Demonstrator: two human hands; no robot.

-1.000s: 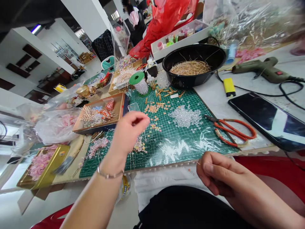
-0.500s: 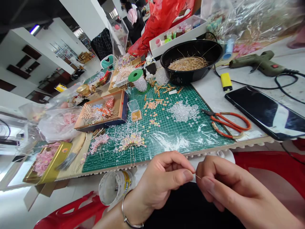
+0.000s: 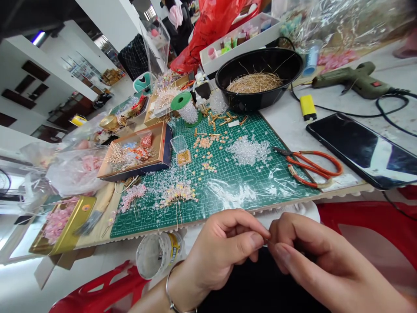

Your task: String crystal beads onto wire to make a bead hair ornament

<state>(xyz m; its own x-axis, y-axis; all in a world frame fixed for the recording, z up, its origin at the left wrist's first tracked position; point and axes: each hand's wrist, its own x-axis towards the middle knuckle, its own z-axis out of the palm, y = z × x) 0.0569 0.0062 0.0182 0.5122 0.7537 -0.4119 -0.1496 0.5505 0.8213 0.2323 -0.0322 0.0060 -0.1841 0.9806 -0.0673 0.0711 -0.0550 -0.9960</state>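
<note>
Thumb and forefinger pinched, my left hand [image 3: 224, 250] meets my right hand [image 3: 309, 256] in front of the table edge. Both pinch a thin gold wire [image 3: 268, 242], of which only a short bit shows between the fingertips. Beyond them lies a green cutting mat [image 3: 215, 204]. On it are a heap of clear beads [image 3: 249, 150], small peach flower beads [image 3: 203, 142], and a beaded hair comb [image 3: 179, 193] with wire legs. A pink beaded piece [image 3: 133, 195] rests to its left.
A black bowl [image 3: 224, 93] holds gold wires. Orange-handled pliers [image 3: 317, 163], a phone [image 3: 361, 145], a yellow lighter [image 3: 308, 107] and a glue gun [image 3: 352, 80] with its cord lie right. Left are a box [image 3: 167, 145] and a gold tin [image 3: 73, 226]. A bucket [image 3: 151, 256] stands below.
My hands have drawn closer together, so the fingertips almost touch and less wire shows between them. The view has shifted slightly.
</note>
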